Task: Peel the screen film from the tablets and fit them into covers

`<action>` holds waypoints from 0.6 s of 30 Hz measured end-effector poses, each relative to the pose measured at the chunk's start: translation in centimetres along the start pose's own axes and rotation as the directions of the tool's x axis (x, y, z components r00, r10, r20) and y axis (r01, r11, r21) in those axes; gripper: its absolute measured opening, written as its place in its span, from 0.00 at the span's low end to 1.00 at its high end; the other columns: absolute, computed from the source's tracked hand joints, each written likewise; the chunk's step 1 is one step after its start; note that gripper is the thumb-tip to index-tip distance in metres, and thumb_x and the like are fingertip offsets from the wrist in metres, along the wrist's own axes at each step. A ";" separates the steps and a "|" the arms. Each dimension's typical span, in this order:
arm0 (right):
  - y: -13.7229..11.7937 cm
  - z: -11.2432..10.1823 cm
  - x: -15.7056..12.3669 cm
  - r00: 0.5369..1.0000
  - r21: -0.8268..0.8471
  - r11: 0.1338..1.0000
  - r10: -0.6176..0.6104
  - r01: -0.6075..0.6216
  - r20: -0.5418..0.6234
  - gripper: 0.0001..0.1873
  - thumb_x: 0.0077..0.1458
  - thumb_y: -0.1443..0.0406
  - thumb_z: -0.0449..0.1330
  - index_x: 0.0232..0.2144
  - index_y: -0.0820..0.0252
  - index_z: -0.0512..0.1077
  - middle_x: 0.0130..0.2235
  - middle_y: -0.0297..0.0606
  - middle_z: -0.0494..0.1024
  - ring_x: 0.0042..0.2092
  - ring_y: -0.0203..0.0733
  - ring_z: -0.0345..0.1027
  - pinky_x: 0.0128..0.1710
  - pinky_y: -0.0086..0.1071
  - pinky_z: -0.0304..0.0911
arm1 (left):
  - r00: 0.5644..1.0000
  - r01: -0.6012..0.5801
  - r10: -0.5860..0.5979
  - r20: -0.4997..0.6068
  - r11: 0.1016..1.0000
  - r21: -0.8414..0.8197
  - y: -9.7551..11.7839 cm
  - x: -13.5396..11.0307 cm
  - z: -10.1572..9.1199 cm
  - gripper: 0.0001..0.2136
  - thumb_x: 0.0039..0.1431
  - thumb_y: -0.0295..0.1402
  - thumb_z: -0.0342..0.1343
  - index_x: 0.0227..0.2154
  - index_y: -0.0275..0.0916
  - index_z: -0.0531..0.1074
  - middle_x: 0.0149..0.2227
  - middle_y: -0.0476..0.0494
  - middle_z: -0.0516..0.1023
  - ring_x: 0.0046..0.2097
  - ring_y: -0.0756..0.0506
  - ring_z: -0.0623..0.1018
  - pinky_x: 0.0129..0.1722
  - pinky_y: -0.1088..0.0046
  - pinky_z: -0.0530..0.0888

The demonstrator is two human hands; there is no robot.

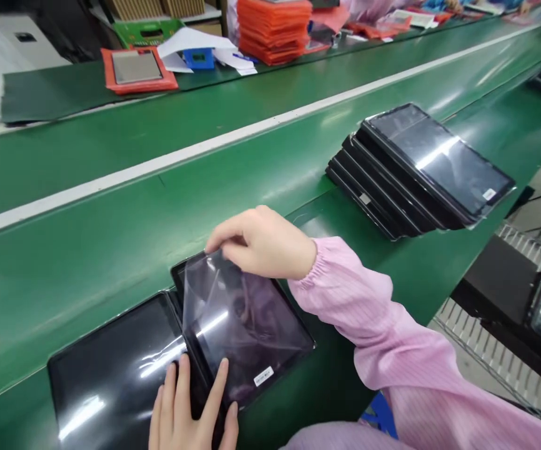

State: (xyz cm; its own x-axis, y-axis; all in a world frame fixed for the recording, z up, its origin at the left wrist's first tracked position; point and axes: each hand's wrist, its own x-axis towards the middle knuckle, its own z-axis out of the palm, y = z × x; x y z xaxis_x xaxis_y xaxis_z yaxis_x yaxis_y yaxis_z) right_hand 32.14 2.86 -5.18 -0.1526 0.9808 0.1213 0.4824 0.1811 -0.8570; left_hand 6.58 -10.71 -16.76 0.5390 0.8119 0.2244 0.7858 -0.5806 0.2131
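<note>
My right hand (263,244) pinches the upper edge of a clear protective film (237,312), which is partly lifted from a black tablet-like screen panel (293,331). A small white label (263,376) shows near the film's lower edge. Fingers spread, my left hand (193,406) rests across the seam between this panel and a second glossy black panel (106,356) at its left. The left fingertips touch the panel surfaces, and the lower part of that hand is cut off by the frame.
A leaning stack of black panels (420,169) lies right on the green bench (167,219). Behind a white strip (181,153) are a pile of orange sleeves (273,31), a grey panel on an orange sleeve (137,67) and papers. A wire rack (500,356) stands lower right.
</note>
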 end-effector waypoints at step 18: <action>1.4 11.4 -10.5 0.814 -0.106 0.825 -0.513 0.555 0.274 0.21 0.66 0.62 0.50 0.59 0.57 0.66 0.61 0.45 0.69 0.65 0.49 0.57 0.64 0.51 0.53 | 0.999 -0.043 0.042 -0.020 0.999 -0.026 -2.5 -2.2 2.8 0.40 0.59 0.25 0.48 0.69 0.54 0.35 0.72 0.40 0.47 0.69 0.26 0.54 0.55 0.38 0.71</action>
State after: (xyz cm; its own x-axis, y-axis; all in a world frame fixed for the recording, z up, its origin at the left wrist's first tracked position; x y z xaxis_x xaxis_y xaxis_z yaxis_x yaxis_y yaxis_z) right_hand 24.53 -8.00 -13.35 -0.6078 0.6855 0.4007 0.4043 0.7015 -0.5869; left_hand 4.28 -10.88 -20.46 0.5657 0.7850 0.2524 0.7536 -0.6164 0.2283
